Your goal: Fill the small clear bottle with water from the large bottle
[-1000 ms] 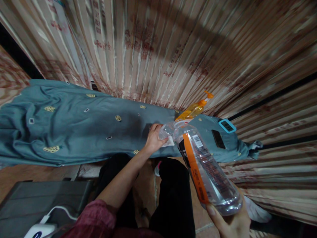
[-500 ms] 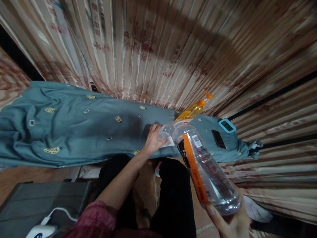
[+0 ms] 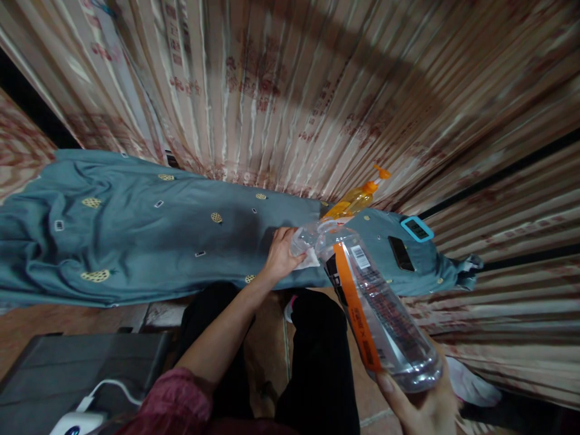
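My right hand [image 3: 421, 393] grips the base of a large clear plastic bottle [image 3: 385, 308] with an orange and black label. The bottle is tilted, its upper end toward my left hand [image 3: 283, 254]. That hand is closed around a small clear plastic piece [image 3: 306, 237], where the two transparent things meet or overlap. Whether the piece is a cup or part of the bottle I cannot tell. Under it shows a bit of white paper [image 3: 309, 260]. Just behind stands a pump bottle [image 3: 351, 202] of yellow liquid with an orange pump.
A grey-green cloth [image 3: 149, 241] with pineapple prints covers the long surface. On its right lie a black phone [image 3: 401, 254] and a blue-framed digital timer [image 3: 417, 229]. Patterned curtains [image 3: 272, 90] hang behind. At lower left, a white corded device [image 3: 79, 423] rests on a grey box [image 3: 90, 356].
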Available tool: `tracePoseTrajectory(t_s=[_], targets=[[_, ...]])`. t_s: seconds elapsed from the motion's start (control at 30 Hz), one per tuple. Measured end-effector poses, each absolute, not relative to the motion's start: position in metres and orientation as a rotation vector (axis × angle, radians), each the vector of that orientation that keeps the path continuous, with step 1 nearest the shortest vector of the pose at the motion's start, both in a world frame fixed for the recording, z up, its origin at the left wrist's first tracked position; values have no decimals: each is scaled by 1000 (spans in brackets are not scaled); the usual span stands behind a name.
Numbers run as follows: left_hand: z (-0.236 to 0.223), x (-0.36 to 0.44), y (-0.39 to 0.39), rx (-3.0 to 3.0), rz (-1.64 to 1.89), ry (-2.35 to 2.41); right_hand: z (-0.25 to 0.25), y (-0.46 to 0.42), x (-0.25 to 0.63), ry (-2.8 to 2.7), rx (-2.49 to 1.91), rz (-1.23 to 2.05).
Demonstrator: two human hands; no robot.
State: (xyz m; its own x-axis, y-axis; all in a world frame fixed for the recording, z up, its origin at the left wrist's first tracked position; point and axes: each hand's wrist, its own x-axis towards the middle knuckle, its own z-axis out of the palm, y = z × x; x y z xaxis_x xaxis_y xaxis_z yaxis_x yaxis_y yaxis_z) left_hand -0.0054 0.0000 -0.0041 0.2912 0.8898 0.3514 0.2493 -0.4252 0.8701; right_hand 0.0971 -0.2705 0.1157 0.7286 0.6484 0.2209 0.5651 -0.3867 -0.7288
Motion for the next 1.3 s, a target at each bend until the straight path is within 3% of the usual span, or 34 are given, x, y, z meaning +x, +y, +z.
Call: tracePoseTrajectory(t_s=[1.0, 1.3], targets=[[-9, -4, -2, 1882, 1123, 1040, 110, -274, 96, -1022, -2154, 4], [-7, -7, -3, 1863, 1123, 1021, 87, -291, 136, -1170, -2208, -114]])
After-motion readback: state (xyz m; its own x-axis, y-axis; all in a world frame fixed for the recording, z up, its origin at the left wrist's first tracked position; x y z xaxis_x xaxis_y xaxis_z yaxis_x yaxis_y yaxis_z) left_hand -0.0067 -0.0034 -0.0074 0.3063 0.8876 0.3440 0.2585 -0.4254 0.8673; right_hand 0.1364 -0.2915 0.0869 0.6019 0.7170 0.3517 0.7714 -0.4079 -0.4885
